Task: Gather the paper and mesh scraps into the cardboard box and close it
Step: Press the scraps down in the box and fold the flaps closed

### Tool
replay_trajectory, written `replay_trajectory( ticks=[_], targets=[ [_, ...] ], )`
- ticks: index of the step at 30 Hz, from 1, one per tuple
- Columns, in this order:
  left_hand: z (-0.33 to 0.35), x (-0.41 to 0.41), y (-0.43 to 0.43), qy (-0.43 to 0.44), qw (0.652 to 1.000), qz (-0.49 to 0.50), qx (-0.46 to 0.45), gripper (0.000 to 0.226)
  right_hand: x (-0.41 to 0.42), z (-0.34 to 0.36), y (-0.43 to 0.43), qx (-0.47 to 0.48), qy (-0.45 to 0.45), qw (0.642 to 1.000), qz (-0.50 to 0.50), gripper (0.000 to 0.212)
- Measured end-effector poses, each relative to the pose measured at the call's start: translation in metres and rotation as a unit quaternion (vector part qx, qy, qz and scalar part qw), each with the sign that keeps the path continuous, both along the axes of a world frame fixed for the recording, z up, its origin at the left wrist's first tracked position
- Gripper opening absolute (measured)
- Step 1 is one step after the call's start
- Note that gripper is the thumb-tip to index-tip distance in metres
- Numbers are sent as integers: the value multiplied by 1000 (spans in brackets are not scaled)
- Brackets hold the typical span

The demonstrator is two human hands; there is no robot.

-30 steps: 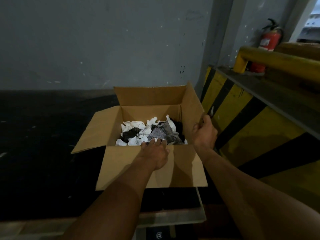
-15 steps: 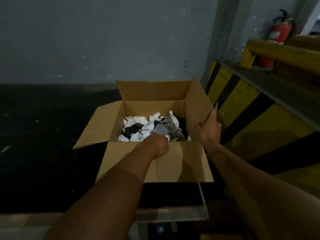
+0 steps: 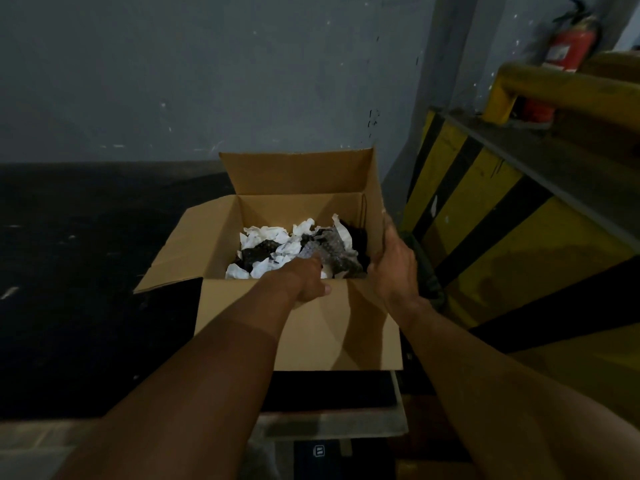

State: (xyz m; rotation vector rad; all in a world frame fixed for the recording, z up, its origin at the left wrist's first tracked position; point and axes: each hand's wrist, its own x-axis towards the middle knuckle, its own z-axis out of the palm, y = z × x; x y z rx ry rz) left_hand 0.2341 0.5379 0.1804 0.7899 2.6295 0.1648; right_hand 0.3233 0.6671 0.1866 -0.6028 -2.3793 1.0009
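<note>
An open cardboard box [image 3: 311, 341] stands in front of me, holding crumpled white paper scraps [image 3: 266, 233] and dark and grey mesh scraps [image 3: 332, 251]. My left hand [image 3: 301, 278] is at the near rim. Its fingers curl over the edge into the box and its thumb stays outside on the near flap, which hangs down. My right hand [image 3: 394, 265] holds the right flap [image 3: 375, 188], which stands upright. The left flap [image 3: 194, 247] is spread outward and the far flap [image 3: 294, 171] stands up.
The box sits on a dark surface [image 3: 69, 306] above a pale platform edge [image 3: 329, 424]. A yellow and black striped barrier [image 3: 485, 220] runs close along the right, with a yellow rail [image 3: 554, 88] and a red fire extinguisher [image 3: 571, 46] above it. A grey wall stands behind.
My left hand slid forward from the near flap until its fingers went over the rim. My right hand brought the right flap more upright and closer to the box.
</note>
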Motion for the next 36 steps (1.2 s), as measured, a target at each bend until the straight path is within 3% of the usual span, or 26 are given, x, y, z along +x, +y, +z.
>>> replay_trajectory(
  ticks=[11,25,32,36],
  targets=[
    [-1,7,-1,8,999,11,31,69,8,4,5,-41,-12,999,4,82],
    [-2,3,-7,3,998,26,54,72,-4,-2,4,37,-56,998,-19,80],
    [-4,6,-14,22,995,41,89,72,-5,-5,2,-52,1,994,-95,55],
    [-10,8,-15,22,995,47,87,68,-9,-6,5,-118,1,984,-132,66]
  ],
)
